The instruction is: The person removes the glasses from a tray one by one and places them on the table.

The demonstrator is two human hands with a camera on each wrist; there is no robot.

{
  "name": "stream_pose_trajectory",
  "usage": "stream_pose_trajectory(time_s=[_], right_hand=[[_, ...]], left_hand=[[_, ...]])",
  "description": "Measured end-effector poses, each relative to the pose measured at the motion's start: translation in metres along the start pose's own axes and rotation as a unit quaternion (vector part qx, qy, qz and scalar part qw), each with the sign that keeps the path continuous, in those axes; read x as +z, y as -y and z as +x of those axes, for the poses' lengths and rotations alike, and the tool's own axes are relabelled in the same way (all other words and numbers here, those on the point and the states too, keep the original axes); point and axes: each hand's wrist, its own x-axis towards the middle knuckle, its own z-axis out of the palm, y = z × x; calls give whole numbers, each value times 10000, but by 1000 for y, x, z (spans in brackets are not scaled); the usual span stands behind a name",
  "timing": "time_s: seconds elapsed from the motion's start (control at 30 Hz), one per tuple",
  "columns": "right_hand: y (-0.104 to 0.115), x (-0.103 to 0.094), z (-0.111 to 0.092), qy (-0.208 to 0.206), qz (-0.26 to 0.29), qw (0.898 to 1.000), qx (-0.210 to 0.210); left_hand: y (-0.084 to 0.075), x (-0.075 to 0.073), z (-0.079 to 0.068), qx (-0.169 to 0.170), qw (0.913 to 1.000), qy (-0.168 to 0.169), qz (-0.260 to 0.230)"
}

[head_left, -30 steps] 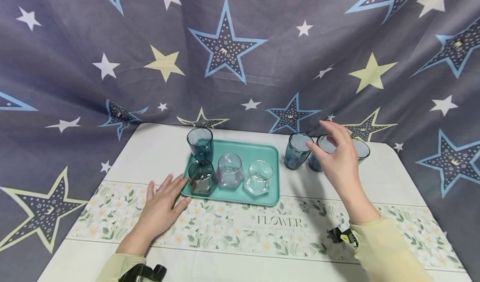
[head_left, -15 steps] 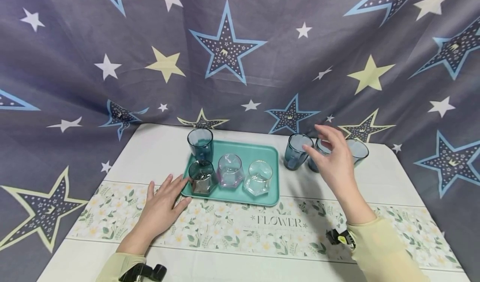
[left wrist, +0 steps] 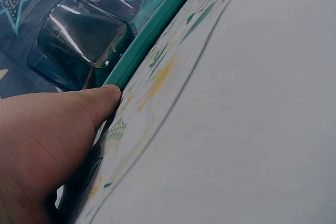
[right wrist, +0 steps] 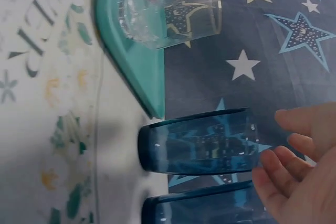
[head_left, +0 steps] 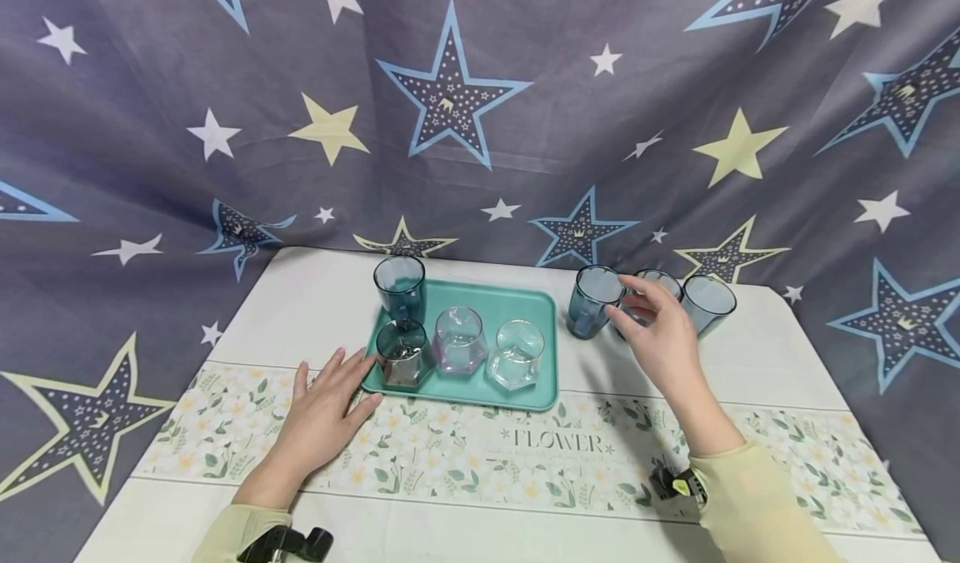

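Observation:
My left hand [head_left: 322, 413] rests with fingers spread at the near left corner of a green tray [head_left: 502, 296]. In the left wrist view its thumb tip is right at the tray's rim [left wrist: 152, 32]. The tray bears a grey faceted glass [head_left: 403, 359], a pinkish glass [head_left: 459, 342] and a clear glass [head_left: 516, 356]; a blue tumbler [head_left: 402, 296] stands at its far left corner. My right hand [head_left: 663, 338] is at the right side of another blue tumbler [head_left: 588, 309], fingertips beside its rim [right wrist: 254, 129] and fingers loosely bent, not closed round it.
Two more blue tumblers stand to the right: the middle tumbler [head_left: 663, 278], partly hidden by my right hand, and the outer tumbler [head_left: 708, 296]. A white tablecloth with a floral band [head_left: 450, 463] covers the table. A starry curtain [head_left: 480, 196] hangs behind it.
My right hand has moved left and down, from over the middle tumbler to beside the rim of the leftmost one in the row. My left hand and the tray have stayed in place.

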Motion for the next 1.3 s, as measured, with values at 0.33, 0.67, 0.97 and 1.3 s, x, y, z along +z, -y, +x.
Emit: stream_pose_trajectory(time_s=[0.33,0.67,0.97,1.3], right_hand=[[9,2,2,-82,214,9997,-96],[39,19,2,16,608,9969,-507],[73,48,7,525,991,9908,-753],[111,92,13,1241,1208,9817,-790]], left_hand=[[-1,-1,0,-16,10000,-3,-18],[0,1,-1,49,9999,-104,-7],[1,-3,-2,17,10000,-40,-16],[0,-3,-2,-32,10000,53,-29]])
